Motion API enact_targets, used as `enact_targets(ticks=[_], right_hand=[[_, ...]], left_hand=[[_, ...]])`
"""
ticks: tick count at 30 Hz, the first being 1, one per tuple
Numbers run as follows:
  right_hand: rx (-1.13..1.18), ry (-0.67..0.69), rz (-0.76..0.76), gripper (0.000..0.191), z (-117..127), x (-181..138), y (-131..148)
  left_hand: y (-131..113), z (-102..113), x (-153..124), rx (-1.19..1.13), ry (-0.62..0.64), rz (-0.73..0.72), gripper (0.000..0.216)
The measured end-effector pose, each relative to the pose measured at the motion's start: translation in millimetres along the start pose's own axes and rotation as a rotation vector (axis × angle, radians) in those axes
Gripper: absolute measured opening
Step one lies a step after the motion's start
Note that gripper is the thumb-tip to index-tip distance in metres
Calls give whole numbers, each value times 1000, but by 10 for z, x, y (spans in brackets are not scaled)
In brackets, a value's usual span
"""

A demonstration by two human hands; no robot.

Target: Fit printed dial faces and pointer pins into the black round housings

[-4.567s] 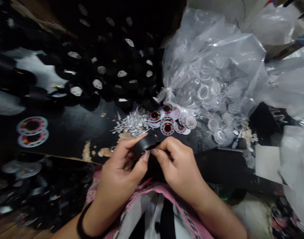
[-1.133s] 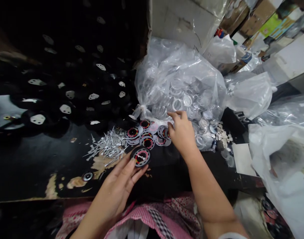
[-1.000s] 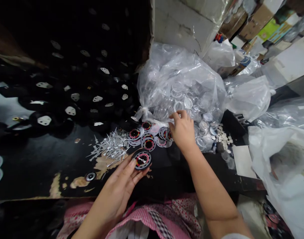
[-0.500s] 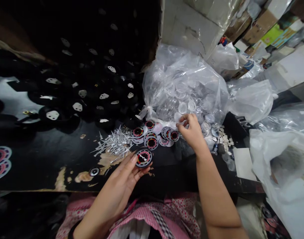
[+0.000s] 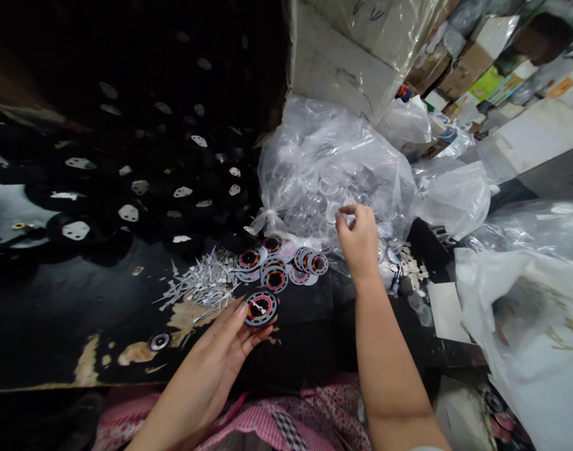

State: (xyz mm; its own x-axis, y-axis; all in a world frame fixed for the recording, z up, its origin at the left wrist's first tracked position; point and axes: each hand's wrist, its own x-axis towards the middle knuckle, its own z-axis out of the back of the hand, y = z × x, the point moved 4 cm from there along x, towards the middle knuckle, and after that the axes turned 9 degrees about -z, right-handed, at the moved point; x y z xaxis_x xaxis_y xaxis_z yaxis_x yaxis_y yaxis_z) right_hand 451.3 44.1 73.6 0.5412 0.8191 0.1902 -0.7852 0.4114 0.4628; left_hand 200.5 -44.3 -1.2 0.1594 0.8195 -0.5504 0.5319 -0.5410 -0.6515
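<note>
My left hand [image 5: 223, 351] holds a round black gauge [image 5: 260, 308] with a red, white and black dial and a white pointer, face up, near the front edge of the black worktable [image 5: 79, 313]. My right hand [image 5: 359, 241] is raised at the opening of a clear plastic bag of transparent round lenses [image 5: 333, 175], its thumb and fingers pinched on something I cannot make out. Between the hands lies a cluster of printed dial discs [image 5: 281, 266]. A heap of small white pointers [image 5: 201, 285] lies left of the discs.
Several black round housings with white labels [image 5: 140, 188] are piled at the back left. More plastic bags [image 5: 525, 313] fill the right side, with cardboard boxes [image 5: 474, 56] behind. Small white bits and a tool [image 5: 406, 269] lie right of the lens bag. A small metal ring [image 5: 159, 341] sits on the table.
My right hand left the gauge, reached to the lens bag, then lifted with fingers pinched. My left hand turned the gauge face up and stayed near the table's front.
</note>
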Motion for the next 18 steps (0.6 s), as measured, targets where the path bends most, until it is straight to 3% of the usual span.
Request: enact_targets(ticks=[4, 13, 18], right_hand=[[-90, 54, -37, 39, -142, 196, 65], [-23, 71, -18, 48, -191, 188, -185], [-19, 34, -24, 46, -176, 181, -183]], left_hand=[[-13, 15, 2, -7, 3, -9, 44], [11, -32, 13, -6, 24, 4, 37], [7, -21, 5, -6, 31, -8, 35]])
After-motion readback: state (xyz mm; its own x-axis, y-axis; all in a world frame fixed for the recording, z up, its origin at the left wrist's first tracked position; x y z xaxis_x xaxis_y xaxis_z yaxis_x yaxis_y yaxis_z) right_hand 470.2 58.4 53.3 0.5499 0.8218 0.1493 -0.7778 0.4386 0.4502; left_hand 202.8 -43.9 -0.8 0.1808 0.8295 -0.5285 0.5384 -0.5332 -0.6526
